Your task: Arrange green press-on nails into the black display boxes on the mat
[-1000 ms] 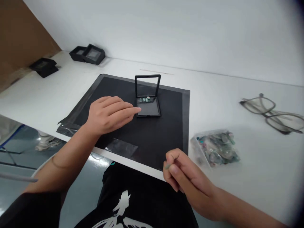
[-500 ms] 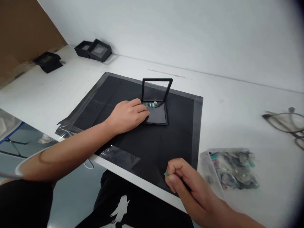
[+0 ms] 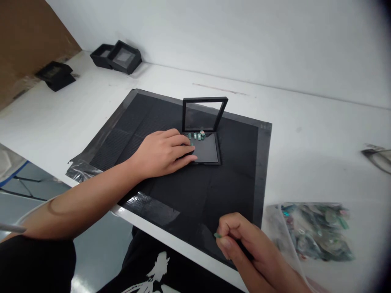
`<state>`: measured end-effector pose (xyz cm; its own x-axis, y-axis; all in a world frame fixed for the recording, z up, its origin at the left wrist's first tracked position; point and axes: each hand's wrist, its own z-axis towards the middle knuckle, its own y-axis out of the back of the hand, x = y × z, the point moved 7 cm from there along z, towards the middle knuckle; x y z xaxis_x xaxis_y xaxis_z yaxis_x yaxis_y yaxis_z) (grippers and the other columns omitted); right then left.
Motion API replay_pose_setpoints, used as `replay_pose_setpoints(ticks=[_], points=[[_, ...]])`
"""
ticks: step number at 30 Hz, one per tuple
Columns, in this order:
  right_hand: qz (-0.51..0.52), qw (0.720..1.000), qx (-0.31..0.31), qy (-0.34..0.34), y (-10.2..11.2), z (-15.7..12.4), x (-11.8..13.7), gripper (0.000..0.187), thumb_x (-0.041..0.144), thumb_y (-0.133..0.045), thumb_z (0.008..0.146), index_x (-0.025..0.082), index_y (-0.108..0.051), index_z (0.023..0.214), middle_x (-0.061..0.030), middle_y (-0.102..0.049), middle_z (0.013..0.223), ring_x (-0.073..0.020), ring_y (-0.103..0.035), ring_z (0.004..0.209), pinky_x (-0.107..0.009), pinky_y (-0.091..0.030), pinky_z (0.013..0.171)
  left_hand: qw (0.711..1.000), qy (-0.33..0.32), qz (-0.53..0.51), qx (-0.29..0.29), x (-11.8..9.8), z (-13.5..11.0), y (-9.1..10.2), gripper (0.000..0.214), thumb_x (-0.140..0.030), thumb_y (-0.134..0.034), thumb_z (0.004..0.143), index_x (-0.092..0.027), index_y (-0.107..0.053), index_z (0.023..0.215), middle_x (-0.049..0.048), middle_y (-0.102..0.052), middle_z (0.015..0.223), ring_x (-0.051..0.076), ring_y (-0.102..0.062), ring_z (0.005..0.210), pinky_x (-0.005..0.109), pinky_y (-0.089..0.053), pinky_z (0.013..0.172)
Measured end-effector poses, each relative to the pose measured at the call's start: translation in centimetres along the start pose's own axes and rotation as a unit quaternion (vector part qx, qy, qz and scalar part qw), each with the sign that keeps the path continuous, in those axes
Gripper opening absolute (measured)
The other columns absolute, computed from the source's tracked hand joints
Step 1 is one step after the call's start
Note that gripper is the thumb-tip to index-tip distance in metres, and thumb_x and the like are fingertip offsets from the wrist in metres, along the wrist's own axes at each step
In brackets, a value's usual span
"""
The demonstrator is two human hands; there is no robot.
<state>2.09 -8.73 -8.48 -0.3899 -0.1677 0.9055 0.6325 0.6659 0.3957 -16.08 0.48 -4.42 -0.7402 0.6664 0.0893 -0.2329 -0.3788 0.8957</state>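
Note:
A small black display case (image 3: 207, 151) lies on a black mat (image 3: 238, 179), its framed lid (image 3: 204, 114) standing upright. A row of small green stones (image 3: 197, 136) sits at the back of the case's base. My left hand (image 3: 163, 152) rests on the left edge of the case, fingers stretched flat against its base. My right hand (image 3: 241, 244) hovers over the mat's near edge, closed in a pinch on a small green stone (image 3: 217, 235).
A clear plastic bag of several green and grey stones (image 3: 314, 232) lies to the right of the mat. Black cases (image 3: 117, 57) and another (image 3: 55, 75) stand at the far left. Part of a pair of glasses (image 3: 378, 156) shows at the right edge.
My left hand reached forward and settled on the case's left edge. My right hand stayed pinched on the stone. The view shifted left, so the bag and glasses slid right.

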Motion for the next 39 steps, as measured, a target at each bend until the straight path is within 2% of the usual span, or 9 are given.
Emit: replay_pose_setpoints(ticks=[5,17,20,23,26,29,32,37,39], points=[[-0.01,1.0,-0.006,0.008,0.1,0.2,0.0,0.019,0.029,-0.036,0.103,0.027,-0.044,0.085,0.0051,-0.043,0.064,-0.0118,-0.042,0.051,-0.026,-0.032,0.047,1.0,0.01,0.015,-0.004,0.0,-0.2,0.1,0.03,-0.042,-0.055,0.098,-0.021,-0.075,0.107,0.0035,-0.075,0.099,0.016,-0.066,0.085,0.029,-0.05,0.066],[-0.027,0.999,-0.007,0.021,0.2,0.1,0.4,0.019,0.028,-0.038,0.102,0.026,-0.044,0.084,0.005,-0.043,0.062,-0.0118,-0.042,0.05,-0.026,-0.032,0.047,0.997,0.026,0.066,0.009,-0.4,-0.3,0.1,0.033,-0.044,-0.054,0.098,-0.02,-0.077,0.101,0.0021,-0.069,0.074,0.019,-0.061,0.075,0.032,-0.04,0.057],[0.012,1.0,0.004,0.0,0.0,-0.1,0.0,0.021,0.03,-0.037,0.103,0.026,-0.044,0.085,0.0051,-0.041,0.063,-0.0117,-0.04,0.052,-0.026,-0.03,0.048,0.997,0.029,0.071,-0.004,-0.4,-0.3,0.4,0.034,-0.045,-0.055,0.097,-0.018,-0.076,0.1,0.0021,-0.069,0.073,0.019,-0.062,0.074,0.033,-0.041,0.056],[0.098,0.995,0.003,-0.034,-0.3,-0.3,-0.5,0.023,0.036,-0.037,0.105,0.026,-0.045,0.086,0.005,-0.041,0.065,-0.0114,-0.038,0.055,-0.024,-0.031,0.049,0.997,0.026,0.047,-0.047,-0.7,-0.3,1.3,0.031,-0.044,-0.059,0.095,-0.018,-0.074,0.105,0.001,-0.07,0.074,0.017,-0.062,0.073,0.031,-0.043,0.056],[0.219,0.972,-0.017,-0.08,-0.6,-0.4,-1.0,0.025,0.043,-0.036,0.105,0.026,-0.047,0.091,0.0054,-0.042,0.064,-0.0107,-0.036,0.057,-0.022,-0.032,0.051,0.995,-0.009,-0.011,-0.099,-1.9,-0.4,2.4,0.033,-0.045,-0.064,0.092,-0.02,-0.071,0.111,-0.0018,-0.069,0.073,0.014,-0.061,0.069,0.028,-0.044,0.056],[0.302,0.947,-0.023,-0.109,-1.0,-0.4,-1.1,0.027,0.048,-0.038,0.105,0.026,-0.047,0.093,0.0063,-0.043,0.061,-0.0096,-0.034,0.056,-0.021,-0.031,0.052,0.992,-0.044,-0.046,-0.11,-3.3,-0.4,2.8,0.036,-0.047,-0.066,0.09,-0.019,-0.07,0.112,-0.0039,-0.068,0.069,0.014,-0.061,0.065,0.028,-0.044,0.055],[0.317,0.943,-0.029,-0.101,-1.0,0.1,-1.0,0.027,0.049,-0.041,0.104,0.025,-0.048,0.094,0.0062,-0.045,0.061,-0.0089,-0.035,0.056,-0.02,-0.031,0.052,0.992,-0.046,-0.045,-0.108,-3.8,-0.4,2.7,0.033,-0.044,-0.066,0.091,-0.017,-0.07,0.108,-0.0045,-0.068,0.065,0.013,-0.062,0.063,0.028,-0.044,0.054],[0.289,0.951,-0.047,-0.102,-0.9,0.6,-1.0,0.027,0.048,-0.045,0.103,0.024,-0.051,0.092,0.0058,-0.046,0.062,-0.0083,-0.038,0.056,-0.02,-0.033,0.053,0.994,-0.013,-0.045,-0.098,-3.1,-0.5,2.5,0.029,-0.042,-0.065,0.092,-0.018,-0.072,0.106,-0.0035,-0.068,0.065,0.014,-0.063,0.062,0.028,-0.043,0.054],[0.287,0.95,-0.052,-0.108,-0.8,0.9,-0.7,0.028,0.049,-0.046,0.102,0.024,-0.051,0.091,0.006,-0.046,0.061,-0.008,-0.038,0.055,-0.02,-0.033,0.052,0.993,-0.029,-0.079,-0.088,-3.3,-0.5,2.5,0.031,-0.043,-0.064,0.093,-0.017,-0.071,0.109,-0.0027,-0.07,0.068,0.014,-0.063,0.063,0.028,-0.043,0.054]])
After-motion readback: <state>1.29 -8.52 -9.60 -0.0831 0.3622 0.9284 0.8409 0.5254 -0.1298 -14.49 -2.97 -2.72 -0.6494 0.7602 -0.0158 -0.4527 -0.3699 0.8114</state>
